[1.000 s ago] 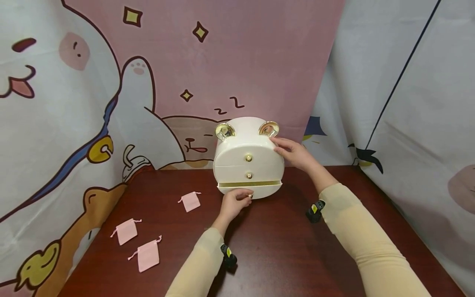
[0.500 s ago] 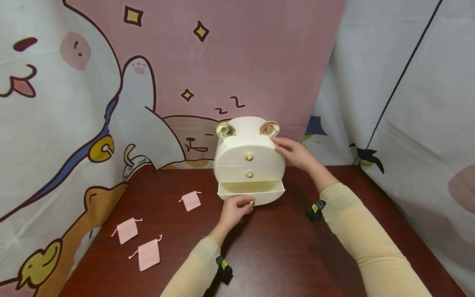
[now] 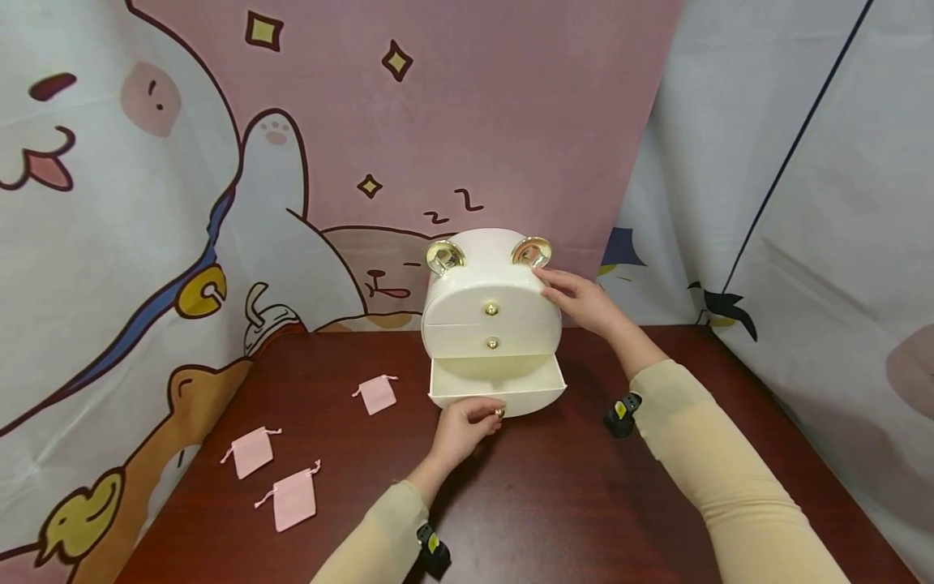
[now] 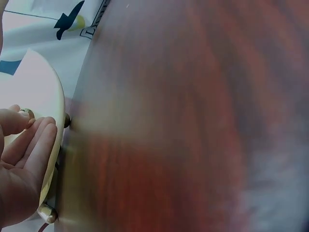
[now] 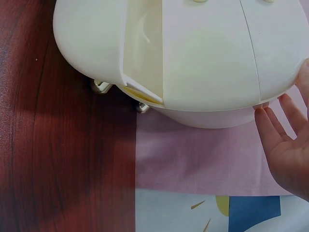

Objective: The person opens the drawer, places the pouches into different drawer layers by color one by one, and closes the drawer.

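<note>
A small white drawer cabinet (image 3: 492, 276) with gold ears stands at the back of the table. Its bottom drawer (image 3: 540, 399) is pulled well out, and the inside looks bare. My left hand (image 3: 460, 434) pinches that drawer's gold knob (image 3: 499, 413) between thumb and fingers; in the left wrist view, the knob (image 4: 28, 113) shows at the fingertips. At the cabinet's upper right side, below the ear, my right hand (image 3: 584, 304) rests with fingers fairly straight. The right wrist view shows the right hand (image 5: 287, 150) touching the cabinet's edge. Both upper drawers are closed.
Three pink drawstring pouches lie on the left of the dark red table (image 3: 554, 495): one pouch (image 3: 378, 395) near the cabinet, another pouch (image 3: 252, 453) farther left, and a third pouch (image 3: 294, 500) closer to me. A printed cloth (image 3: 547, 122) hangs behind the table.
The bottom drawer has slid out toward me from a narrow gap, my left hand moving back with its knob. My right hand has kept its place on the cabinet.
</note>
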Available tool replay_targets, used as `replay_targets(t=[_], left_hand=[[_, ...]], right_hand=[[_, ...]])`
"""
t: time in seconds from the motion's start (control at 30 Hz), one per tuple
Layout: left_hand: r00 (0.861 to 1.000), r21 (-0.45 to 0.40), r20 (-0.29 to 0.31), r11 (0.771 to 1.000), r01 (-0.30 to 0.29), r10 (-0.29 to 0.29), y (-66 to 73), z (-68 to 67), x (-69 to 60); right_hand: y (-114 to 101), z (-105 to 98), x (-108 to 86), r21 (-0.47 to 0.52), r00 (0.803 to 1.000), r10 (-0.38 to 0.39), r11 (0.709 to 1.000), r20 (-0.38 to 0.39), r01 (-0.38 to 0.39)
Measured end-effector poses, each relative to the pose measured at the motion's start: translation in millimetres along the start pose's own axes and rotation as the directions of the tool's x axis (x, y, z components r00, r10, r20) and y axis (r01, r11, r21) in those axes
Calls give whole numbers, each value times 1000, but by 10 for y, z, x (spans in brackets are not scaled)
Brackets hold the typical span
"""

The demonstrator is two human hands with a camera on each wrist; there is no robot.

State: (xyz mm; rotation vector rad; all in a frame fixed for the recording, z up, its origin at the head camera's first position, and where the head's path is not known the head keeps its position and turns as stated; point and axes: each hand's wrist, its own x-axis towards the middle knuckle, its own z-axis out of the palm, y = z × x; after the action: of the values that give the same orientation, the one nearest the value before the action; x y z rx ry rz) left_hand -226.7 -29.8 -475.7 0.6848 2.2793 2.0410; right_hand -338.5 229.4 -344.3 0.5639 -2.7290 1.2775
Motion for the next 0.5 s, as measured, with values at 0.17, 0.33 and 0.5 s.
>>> replay_targets(t=[0.17, 0.33, 0.5], left_hand=[[1000, 5, 6, 1000, -2, 2, -80, 15, -38], [1000, 26, 3, 1000, -7, 7, -277, 14, -54], [1000, 37, 15, 999, 4, -4, -301, -9, -111]], right_hand=[[-12, 1, -1, -6, 1000, -3, 1000, -3, 3], [-23, -5, -11, -14, 1000, 6, 1000, -6, -6], [-27, -13, -25, -16, 1000, 11, 1000, 1, -11]])
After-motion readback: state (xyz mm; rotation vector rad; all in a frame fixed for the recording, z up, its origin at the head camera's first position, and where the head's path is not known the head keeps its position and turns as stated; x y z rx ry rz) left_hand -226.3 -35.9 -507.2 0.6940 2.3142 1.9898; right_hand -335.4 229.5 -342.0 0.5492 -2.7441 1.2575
